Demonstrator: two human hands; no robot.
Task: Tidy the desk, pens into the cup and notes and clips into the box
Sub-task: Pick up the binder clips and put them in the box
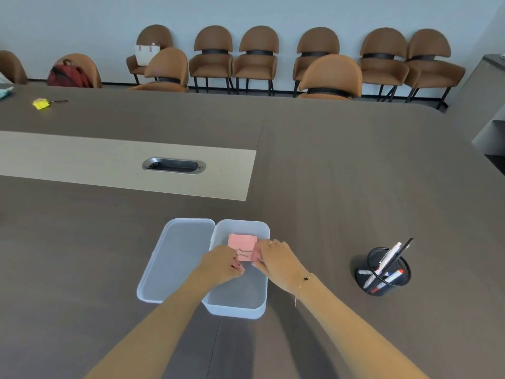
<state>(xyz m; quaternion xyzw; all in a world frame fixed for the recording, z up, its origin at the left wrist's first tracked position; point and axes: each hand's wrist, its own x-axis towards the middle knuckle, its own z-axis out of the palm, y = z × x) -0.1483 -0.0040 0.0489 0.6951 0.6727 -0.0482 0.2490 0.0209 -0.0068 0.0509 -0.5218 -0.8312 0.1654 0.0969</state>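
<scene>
A translucent plastic box (pixel 236 303) stands on the dark table in front of me. Inside it lies a pink pad of sticky notes (pixel 242 241). Both my hands are over the box. My left hand (pixel 222 265) pinches a binder clip (pixel 242 252) by its wire handles, just above the pad. My right hand (pixel 276 259) grips the pad's right edge, a ring on one finger. At the right stands a black mesh cup (pixel 382 272) holding several pens (pixel 389 257), apart from both hands.
The box's lid (pixel 175 258) lies flat, touching the box's left side. A metal cable grommet (pixel 173 165) sits in the table's pale strip beyond. A yellow keyring item (pixel 41 103) lies far left. Brown chairs line the wall.
</scene>
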